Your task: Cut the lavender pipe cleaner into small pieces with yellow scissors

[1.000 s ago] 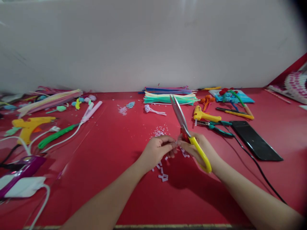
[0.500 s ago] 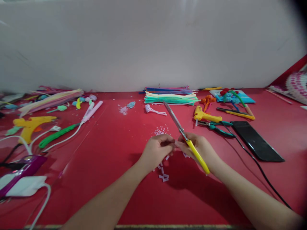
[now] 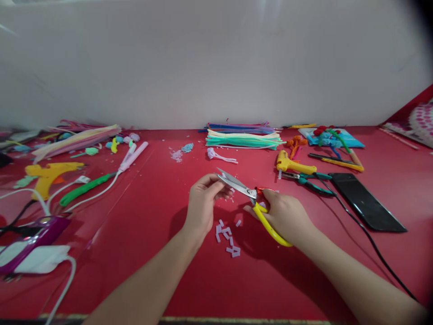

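Note:
My right hand [image 3: 287,212] grips a pair of scissors [image 3: 239,186] with yellow handles, the blades slightly apart and pointing left. At the blade tips, my left hand [image 3: 202,201] is closed in a pinch on a small lilac piece [image 3: 223,175], mostly hidden by the fingers and blades. Below the hands, several short lilac strips [image 3: 226,232] lie loose on the red tabletop [image 3: 142,253]. Fine lilac clippings lie partly hidden behind the left fingers. Farther back rests a lilac pipe-cleaner piece [image 3: 221,156] with a curled head and long stems.
Bundled pipe cleaners [image 3: 245,139] lie by the back wall. To the right are a yellow glue gun [image 3: 294,165], pliers [image 3: 309,179], a black phone-like slab [image 3: 367,201] and a black cable. Another yellow glue gun [image 3: 50,174], a pink tool [image 3: 133,155] and white cables occupy the left.
The scissors have swung from pointing away to pointing left, and their blades have parted. My hands have moved apart, the left one up and leftward to the blade tips.

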Available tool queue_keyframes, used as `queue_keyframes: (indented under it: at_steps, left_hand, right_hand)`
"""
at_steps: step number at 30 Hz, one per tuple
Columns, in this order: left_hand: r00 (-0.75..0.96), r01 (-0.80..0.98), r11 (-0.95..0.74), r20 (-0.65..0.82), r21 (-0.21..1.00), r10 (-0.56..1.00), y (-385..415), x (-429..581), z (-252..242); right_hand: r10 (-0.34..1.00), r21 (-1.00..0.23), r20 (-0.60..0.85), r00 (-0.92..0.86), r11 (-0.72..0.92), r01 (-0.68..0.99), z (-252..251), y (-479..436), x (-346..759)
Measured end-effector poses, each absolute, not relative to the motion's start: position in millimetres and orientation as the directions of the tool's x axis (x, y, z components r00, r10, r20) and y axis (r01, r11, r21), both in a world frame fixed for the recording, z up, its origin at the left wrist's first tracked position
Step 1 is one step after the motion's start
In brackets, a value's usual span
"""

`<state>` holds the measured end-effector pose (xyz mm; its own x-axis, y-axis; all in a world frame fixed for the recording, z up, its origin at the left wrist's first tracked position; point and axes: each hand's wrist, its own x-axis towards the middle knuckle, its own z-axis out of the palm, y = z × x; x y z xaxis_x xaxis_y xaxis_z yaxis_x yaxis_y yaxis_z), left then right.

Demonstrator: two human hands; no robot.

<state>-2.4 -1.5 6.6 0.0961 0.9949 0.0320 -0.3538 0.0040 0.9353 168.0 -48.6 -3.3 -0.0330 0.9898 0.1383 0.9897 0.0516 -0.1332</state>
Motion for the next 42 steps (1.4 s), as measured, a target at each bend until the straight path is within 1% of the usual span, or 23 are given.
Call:
queue_keyframes:
  at_steps: [9, 17, 31, 36, 39, 42]
  left_hand:
    - [0.062, -0.386, -0.030, 0.058, 0.922, 0.996, -2.8, -1.5, 7.3]
    - [0.072, -0.378, -0.027, 0.058, 0.925, 0.996, -3.7, -2.1, 4.7]
    - [0.090, -0.378, -0.022, 0.060, 0.926, 0.994, -4.5, -2.8, 7.0]
    - [0.093, -0.367, -0.011, 0.049, 0.930, 0.994, -4.6, -3.0, 8.5]
    - [0.088, -0.368, 0.000, 0.035, 0.930, 0.995, -4.3, -2.4, 8.6]
    - [0.102, -0.380, 0.021, 0.020, 0.925, 0.995, -4.3, -1.7, 8.6]
  right_hand:
    - [0.993, -0.091, 0.113, -0.034, 0.044, 0.995, -2.2, -50.5, 163.3]
    - [0.995, -0.112, 0.096, -0.040, 0.050, 0.992, -1.5, -50.3, 163.6]
    - [0.991, -0.084, 0.120, -0.057, 0.067, 0.994, -2.9, -50.6, 165.1]
    - [0.994, -0.073, 0.091, -0.062, 0.069, 0.995, -3.2, -50.5, 166.7]
    - [0.995, -0.077, 0.086, -0.045, 0.051, 0.996, -3.3, -49.8, 168.0]
    - [0.994, -0.075, 0.107, 0.018, -0.010, 0.997, -0.8, -48.9, 169.1]
